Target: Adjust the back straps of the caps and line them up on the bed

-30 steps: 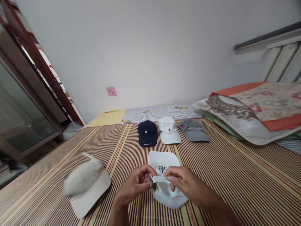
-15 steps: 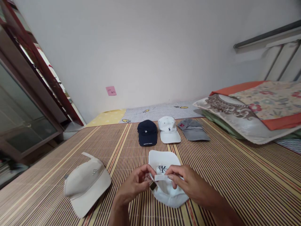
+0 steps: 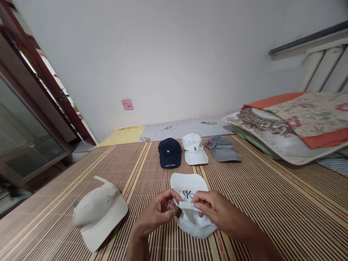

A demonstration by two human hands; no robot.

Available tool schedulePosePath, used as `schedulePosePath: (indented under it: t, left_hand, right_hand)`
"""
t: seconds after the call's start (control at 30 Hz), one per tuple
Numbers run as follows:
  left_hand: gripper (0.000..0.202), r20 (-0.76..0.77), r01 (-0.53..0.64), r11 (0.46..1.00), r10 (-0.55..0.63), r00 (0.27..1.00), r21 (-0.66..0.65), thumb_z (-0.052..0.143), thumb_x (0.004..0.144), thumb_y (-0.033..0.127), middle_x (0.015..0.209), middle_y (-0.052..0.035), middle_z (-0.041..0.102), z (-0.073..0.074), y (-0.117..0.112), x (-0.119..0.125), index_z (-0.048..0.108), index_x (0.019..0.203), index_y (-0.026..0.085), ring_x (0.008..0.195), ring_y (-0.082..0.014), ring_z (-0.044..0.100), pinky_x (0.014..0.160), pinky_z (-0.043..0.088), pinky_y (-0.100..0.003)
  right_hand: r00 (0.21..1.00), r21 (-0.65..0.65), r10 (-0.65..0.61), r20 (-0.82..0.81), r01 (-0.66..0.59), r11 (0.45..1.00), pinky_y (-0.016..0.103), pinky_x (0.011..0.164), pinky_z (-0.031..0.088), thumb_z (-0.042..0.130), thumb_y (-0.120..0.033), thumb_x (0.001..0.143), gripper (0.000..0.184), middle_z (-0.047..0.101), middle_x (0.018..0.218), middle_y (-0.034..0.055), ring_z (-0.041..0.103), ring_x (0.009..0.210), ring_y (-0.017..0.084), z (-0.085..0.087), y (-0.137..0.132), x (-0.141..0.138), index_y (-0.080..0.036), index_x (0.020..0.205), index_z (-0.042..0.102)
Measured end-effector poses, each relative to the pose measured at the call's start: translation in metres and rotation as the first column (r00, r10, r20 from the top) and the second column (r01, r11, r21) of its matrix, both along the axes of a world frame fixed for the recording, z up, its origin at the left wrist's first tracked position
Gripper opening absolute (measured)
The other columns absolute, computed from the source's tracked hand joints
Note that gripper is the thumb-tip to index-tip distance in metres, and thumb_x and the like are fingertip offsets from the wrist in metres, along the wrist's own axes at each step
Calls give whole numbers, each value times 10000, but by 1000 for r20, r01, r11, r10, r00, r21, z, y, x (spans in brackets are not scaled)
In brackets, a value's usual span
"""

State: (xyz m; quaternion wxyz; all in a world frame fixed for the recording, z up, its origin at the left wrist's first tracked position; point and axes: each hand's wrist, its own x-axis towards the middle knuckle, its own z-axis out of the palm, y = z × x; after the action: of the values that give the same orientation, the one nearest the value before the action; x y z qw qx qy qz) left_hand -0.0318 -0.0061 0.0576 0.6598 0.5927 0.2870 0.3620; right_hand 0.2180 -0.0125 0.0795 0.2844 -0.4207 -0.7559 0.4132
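Observation:
A white cap (image 3: 190, 182) with dark lettering lies in front of me, its brim pointing away and its back strap (image 3: 186, 205) toward me. My left hand (image 3: 160, 209) is closed at the left end of the strap, beside a small metal buckle (image 3: 178, 212). My right hand (image 3: 214, 208) pinches the strap's other end between thumb and fingers. To the left sits a beige cap (image 3: 100, 210) with its own strap sticking up loose at the back.
Beyond my hands, a navy cap (image 3: 170, 152), another white cap (image 3: 195, 148) and a grey cap (image 3: 223, 148) stand in a row on the striped mat (image 3: 272, 203). Folded bedding (image 3: 293, 123) is piled at the right. A pink note (image 3: 127, 104) sticks to the wall.
Both hands keep their grip on the strap with barely any movement. The whole view has shifted very slightly; the caps lie as before.

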Motion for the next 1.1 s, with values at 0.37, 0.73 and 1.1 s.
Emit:
schedulePosePath:
  t: [0.37, 0.73, 1.1]
  left_hand:
    - [362, 30, -1, 1000, 1, 1000, -12, 850, 846, 380, 828, 21, 557, 8, -3, 10, 633, 1031, 157, 660, -67, 444, 624, 350, -202]
    - [364, 2, -29, 999, 29, 1000, -20, 871, 814, 411, 845, -5, 589, 10, -5, 13, 646, 942, 155, 719, -99, 509, 669, 398, -225]
    - [331, 7, -13, 1000, 13, 1000, -8, 848, 844, 414, 815, -7, 606, 10, -4, 12, 696, 950, 140, 710, -94, 538, 680, 426, -215]
  right_hand:
    - [997, -24, -23, -68, 22, 999, 265, 652, 408, 534, -159, 963, 190, 644, 705, -41, 613, 649, 149, 2, -4, -12, -224, 1004, 708]
    - [994, 40, 28, -107, -24, 999, 276, 740, 402, 574, -141, 929, 184, 744, 863, -13, 636, 818, 170, 5, -1, -8, -215, 888, 738]
    - [992, 74, 61, -110, -53, 996, 274, 764, 428, 582, -142, 936, 218, 774, 896, -10, 666, 839, 173, 11, -4, -3, -226, 919, 782]
